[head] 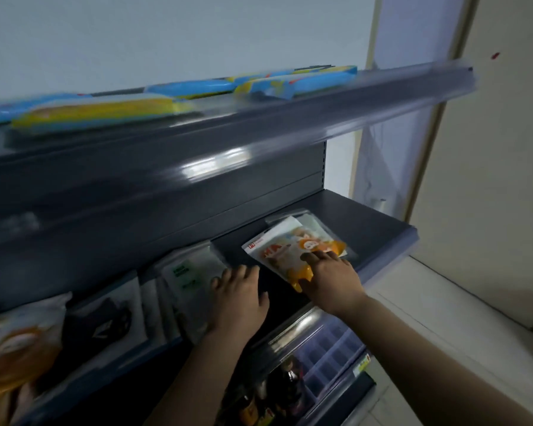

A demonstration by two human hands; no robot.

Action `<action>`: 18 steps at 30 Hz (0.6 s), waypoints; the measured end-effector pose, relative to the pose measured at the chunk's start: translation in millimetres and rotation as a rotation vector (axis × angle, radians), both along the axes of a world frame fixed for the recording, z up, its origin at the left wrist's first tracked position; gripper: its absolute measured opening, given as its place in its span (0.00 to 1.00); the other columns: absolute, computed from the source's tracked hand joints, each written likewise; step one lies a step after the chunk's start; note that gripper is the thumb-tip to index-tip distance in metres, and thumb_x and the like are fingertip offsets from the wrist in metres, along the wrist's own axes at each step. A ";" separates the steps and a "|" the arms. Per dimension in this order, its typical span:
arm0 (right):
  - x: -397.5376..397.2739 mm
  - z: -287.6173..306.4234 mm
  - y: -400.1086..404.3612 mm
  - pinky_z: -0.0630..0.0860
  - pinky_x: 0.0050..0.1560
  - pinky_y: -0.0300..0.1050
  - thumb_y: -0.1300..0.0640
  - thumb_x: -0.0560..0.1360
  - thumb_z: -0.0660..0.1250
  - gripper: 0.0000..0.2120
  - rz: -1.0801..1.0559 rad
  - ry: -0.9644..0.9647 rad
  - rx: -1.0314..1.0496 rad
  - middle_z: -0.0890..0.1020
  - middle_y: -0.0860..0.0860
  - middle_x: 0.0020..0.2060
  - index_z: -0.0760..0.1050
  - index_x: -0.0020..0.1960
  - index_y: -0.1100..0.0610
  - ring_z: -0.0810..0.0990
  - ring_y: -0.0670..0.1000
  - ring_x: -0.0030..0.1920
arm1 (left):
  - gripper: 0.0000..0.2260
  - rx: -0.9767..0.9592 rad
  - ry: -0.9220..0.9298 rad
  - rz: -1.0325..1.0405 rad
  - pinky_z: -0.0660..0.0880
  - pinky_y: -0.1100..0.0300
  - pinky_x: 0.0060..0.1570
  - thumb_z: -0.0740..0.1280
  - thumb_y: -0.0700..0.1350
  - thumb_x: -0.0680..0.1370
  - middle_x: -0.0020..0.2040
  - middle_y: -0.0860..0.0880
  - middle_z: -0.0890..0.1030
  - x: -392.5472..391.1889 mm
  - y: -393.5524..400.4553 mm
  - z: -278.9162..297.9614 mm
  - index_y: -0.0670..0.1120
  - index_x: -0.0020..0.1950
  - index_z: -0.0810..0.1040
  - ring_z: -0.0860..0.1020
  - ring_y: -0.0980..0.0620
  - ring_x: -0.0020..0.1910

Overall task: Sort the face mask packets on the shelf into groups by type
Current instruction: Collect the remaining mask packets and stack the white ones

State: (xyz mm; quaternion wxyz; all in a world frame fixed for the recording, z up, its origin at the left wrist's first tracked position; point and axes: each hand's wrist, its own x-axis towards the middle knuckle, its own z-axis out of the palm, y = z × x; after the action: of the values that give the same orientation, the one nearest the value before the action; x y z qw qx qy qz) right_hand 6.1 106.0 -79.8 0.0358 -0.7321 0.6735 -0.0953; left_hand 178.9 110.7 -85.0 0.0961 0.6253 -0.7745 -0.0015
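Note:
An orange-and-white mask packet (285, 250) lies on the dark middle shelf (379, 219), on top of a clear packet (308, 219). My right hand (330, 279) lies flat on its near end, fingers spread. To the left, my left hand (242, 295) rests with its fingertips at the edge of a pale packet with green print (190, 276). Further left lie a packet showing a black mask (105, 321) and another orange packet (19, 342). The picture is blurred by motion.
The upper shelf (259, 133) carries blue-and-yellow packets (290, 83) and overhangs the middle shelf. Below, a lower shelf holds dark bottles (286, 388) and a clear divider tray (330, 355). A wall and pale floor lie to the right.

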 end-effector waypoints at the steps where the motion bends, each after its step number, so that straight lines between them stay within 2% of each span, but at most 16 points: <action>1: -10.9 -1.1 -6.0 0.64 0.67 0.50 0.46 0.77 0.60 0.26 0.013 -0.001 0.007 0.66 0.51 0.72 0.61 0.73 0.52 0.64 0.55 0.71 | 0.24 0.015 0.021 0.018 0.60 0.53 0.68 0.57 0.53 0.79 0.72 0.50 0.65 -10.7 -3.3 -2.1 0.50 0.74 0.59 0.62 0.48 0.71; 5: -48.2 -5.0 -30.0 0.65 0.68 0.50 0.46 0.77 0.60 0.28 0.089 -0.009 0.024 0.66 0.52 0.72 0.60 0.74 0.51 0.63 0.56 0.72 | 0.24 0.063 0.112 0.075 0.64 0.54 0.67 0.58 0.53 0.79 0.72 0.48 0.64 -53.1 -12.7 -12.6 0.49 0.74 0.59 0.62 0.47 0.71; 9: -74.5 -9.7 -52.8 0.68 0.66 0.51 0.47 0.76 0.61 0.25 0.163 -0.033 0.040 0.72 0.53 0.67 0.65 0.70 0.54 0.68 0.57 0.68 | 0.24 0.087 0.146 0.146 0.67 0.53 0.64 0.58 0.53 0.79 0.71 0.49 0.66 -84.7 -18.7 -23.5 0.50 0.74 0.59 0.65 0.47 0.69; 13: -88.5 -13.6 -75.6 0.73 0.61 0.51 0.49 0.75 0.64 0.22 0.199 -0.176 0.093 0.74 0.55 0.62 0.69 0.66 0.57 0.70 0.58 0.64 | 0.24 0.071 0.184 0.237 0.70 0.53 0.60 0.58 0.56 0.79 0.68 0.48 0.70 -98.9 -26.7 -32.2 0.50 0.72 0.61 0.69 0.47 0.65; 18: -95.4 -20.5 -107.4 0.74 0.57 0.50 0.46 0.74 0.65 0.23 0.182 -0.306 0.193 0.76 0.58 0.59 0.68 0.64 0.58 0.75 0.60 0.60 | 0.24 0.091 0.247 0.302 0.69 0.55 0.61 0.58 0.56 0.79 0.69 0.47 0.69 -110.7 -39.7 -37.9 0.47 0.72 0.62 0.70 0.47 0.65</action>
State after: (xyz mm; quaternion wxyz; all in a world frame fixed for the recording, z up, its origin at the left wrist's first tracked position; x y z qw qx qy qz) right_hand -89.4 -1.4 -100.2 0.2165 -0.7601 0.5971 -0.1368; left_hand 68.2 71.0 -122.9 0.1611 0.7331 -0.6533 -0.0990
